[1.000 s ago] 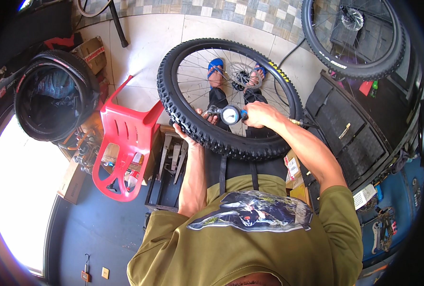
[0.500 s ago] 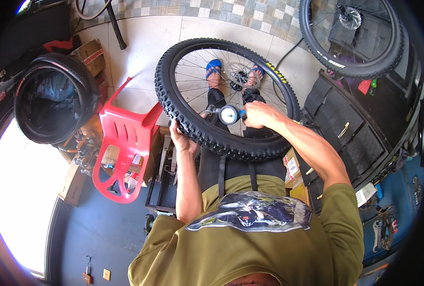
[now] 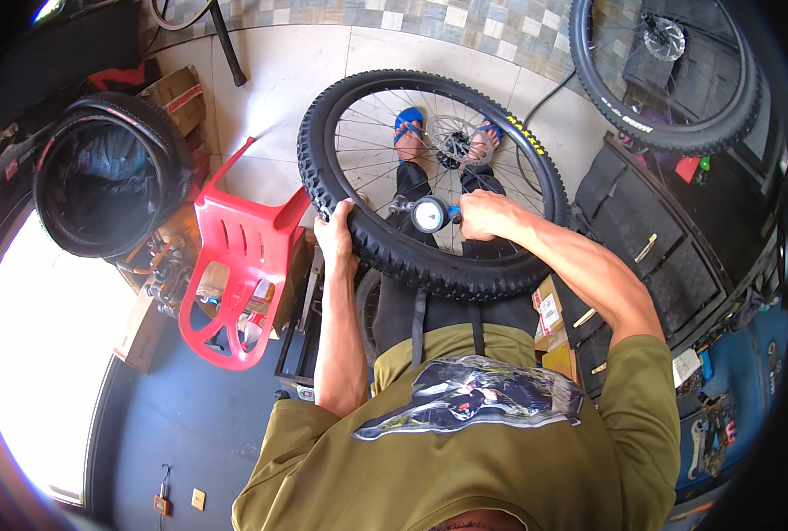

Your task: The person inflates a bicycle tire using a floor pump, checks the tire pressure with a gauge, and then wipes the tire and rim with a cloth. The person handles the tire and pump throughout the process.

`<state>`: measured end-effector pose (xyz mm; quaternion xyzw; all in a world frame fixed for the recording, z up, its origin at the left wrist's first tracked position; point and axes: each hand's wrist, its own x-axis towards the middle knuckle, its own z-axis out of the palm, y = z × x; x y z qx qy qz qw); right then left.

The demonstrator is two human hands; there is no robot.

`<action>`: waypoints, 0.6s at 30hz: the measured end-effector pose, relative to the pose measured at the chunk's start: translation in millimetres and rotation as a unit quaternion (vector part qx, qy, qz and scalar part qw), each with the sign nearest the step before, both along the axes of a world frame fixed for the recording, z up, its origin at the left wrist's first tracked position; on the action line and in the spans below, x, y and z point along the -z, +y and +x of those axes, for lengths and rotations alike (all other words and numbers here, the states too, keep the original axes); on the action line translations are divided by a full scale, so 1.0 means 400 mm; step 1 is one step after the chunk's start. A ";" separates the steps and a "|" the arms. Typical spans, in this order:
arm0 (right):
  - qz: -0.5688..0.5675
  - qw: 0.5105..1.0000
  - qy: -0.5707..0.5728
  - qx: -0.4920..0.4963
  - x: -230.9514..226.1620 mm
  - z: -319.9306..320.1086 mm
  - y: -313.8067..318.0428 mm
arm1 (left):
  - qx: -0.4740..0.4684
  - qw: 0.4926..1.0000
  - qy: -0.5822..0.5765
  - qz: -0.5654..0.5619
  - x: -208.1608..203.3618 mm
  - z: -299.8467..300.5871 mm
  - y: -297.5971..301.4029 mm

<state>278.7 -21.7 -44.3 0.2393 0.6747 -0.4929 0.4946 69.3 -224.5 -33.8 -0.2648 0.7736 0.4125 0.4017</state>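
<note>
A bicycle wheel (image 3: pixel 429 262) with a black knobby tyre, thin spokes and a disc rotor (image 3: pixel 451 140) is tilted in front of my lap. My left hand (image 3: pixel 334 232) grips the tyre at its near-left side, thumb over the sidewall; its other fingers are partly hidden. My right hand (image 3: pixel 486 215) is closed in a fist around the blue end of a tyre inflator with a round white-faced gauge (image 3: pixel 428 215). The gauge sits inside the rim's near part, and its metal fitting points toward the rim. Below the wheel, my feet in blue sandals (image 3: pixel 408 124) show between the spokes.
A red plastic chair (image 3: pixel 245 239) stands to the left, by stacked tyres (image 3: pixel 102 181) and cardboard boxes (image 3: pixel 177 97). Another wheel (image 3: pixel 668 133) is at the far right, above a black case (image 3: pixel 651 230). Tools (image 3: pixel 713 434) lie at the lower right.
The whole view has shifted slightly, so things appear further right. My left hand has moved up on the tyre, its thumb further over the sidewall. The right hand keeps its grip.
</note>
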 end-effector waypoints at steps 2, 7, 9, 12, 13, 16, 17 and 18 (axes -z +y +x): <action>-0.005 1.000 -0.006 -0.009 -0.002 -0.011 0.004 | -0.003 1.000 0.012 -0.006 0.006 -0.001 -0.001; -0.008 1.000 -0.017 -0.023 -0.029 -0.042 0.019 | -0.007 1.000 0.018 -0.017 0.020 -0.003 -0.019; -0.009 0.999 -0.021 -0.024 -0.040 -0.048 0.026 | -0.011 1.000 0.010 -0.014 0.005 -0.004 0.000; -0.010 0.999 -0.025 -0.026 -0.049 -0.057 0.034 | -0.017 1.000 -0.009 0.005 -0.006 -0.013 0.009; -0.012 0.999 -0.024 -0.030 -0.049 -0.060 0.035 | -0.019 1.000 -0.017 0.014 -0.007 -0.017 0.008; -0.007 0.999 -0.016 -0.027 -0.037 -0.054 0.028 | -0.017 0.999 -0.026 0.021 -0.006 -0.022 0.000; -0.004 1.000 -0.012 -0.025 -0.038 -0.057 0.028 | -0.021 0.999 -0.024 0.024 -0.005 -0.022 -0.003; -0.006 1.000 -0.011 -0.025 -0.038 -0.059 0.028 | -0.024 0.999 -0.023 0.026 -0.004 -0.021 -0.005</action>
